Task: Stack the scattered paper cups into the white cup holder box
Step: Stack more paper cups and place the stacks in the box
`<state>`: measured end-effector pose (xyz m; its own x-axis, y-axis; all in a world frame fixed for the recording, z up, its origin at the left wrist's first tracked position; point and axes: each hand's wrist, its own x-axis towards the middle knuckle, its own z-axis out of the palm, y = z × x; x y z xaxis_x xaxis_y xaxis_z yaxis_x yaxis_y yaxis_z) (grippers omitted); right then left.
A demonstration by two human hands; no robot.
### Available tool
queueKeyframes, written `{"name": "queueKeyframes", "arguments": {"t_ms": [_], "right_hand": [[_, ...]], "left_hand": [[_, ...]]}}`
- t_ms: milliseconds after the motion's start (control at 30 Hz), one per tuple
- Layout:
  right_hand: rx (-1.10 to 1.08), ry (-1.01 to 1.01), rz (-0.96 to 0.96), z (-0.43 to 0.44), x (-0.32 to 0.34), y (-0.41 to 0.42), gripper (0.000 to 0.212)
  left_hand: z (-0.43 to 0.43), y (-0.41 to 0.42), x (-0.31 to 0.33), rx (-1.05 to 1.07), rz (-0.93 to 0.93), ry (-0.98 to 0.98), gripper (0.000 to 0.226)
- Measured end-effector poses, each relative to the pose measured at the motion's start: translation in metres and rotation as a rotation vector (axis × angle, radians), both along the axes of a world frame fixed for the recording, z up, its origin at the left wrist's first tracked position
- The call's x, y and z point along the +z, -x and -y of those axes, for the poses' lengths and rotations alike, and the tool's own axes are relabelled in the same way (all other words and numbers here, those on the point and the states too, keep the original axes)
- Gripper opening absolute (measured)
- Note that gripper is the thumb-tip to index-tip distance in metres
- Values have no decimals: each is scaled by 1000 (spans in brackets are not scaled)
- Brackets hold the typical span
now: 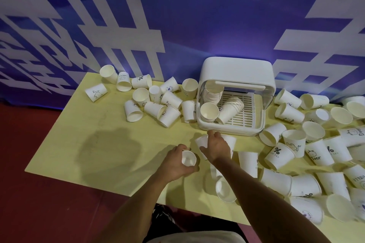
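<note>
Blue wall (197,16) with broad white strokes fills the back of our view, and red floor (39,183) shows at the left. Before us lies the yellow table (98,134), its far edge against the wall. Toward that far edge stands the white box (237,69), its open front facing us. Scattered cups (154,104) lie on the table on both sides of it, a cluster to the left and a wider spread to the right that reaches the near edge, most of them on their sides. Inside the box we see a stack (212,94) leaning by the left wall and a shorter stack (230,109) lying on the slatted tray (245,112). Our left hand (173,163) grasps a cup (188,158) round its side, mouth up, over the table short of the box. Our right hand (215,147) curls round a second cup (202,141), which lies just before the box's front rim.
</note>
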<state>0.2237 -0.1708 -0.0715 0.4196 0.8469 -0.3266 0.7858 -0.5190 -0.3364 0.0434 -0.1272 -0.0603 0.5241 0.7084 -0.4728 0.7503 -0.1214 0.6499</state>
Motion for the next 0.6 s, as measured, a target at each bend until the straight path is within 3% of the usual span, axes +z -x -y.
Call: {"name": "queueKeyframes", "arguments": {"t_ms": [133, 300, 467, 600], "right_hand": [[8, 24, -6, -5, -4, 5, 65], [-85, 11, -128, -5, -8, 7, 62], [-158, -231, -362, -9, 8, -4, 73], [-155, -372, -516, -18, 32, -20, 74]], "left_hand": [[-4, 3, -5, 46, -26, -31, 78], [1, 6, -9, 6, -38, 11, 102], [-6, 4, -8, -13, -41, -68, 82], [-24, -10, 6, 81, 8, -87, 87]]}}
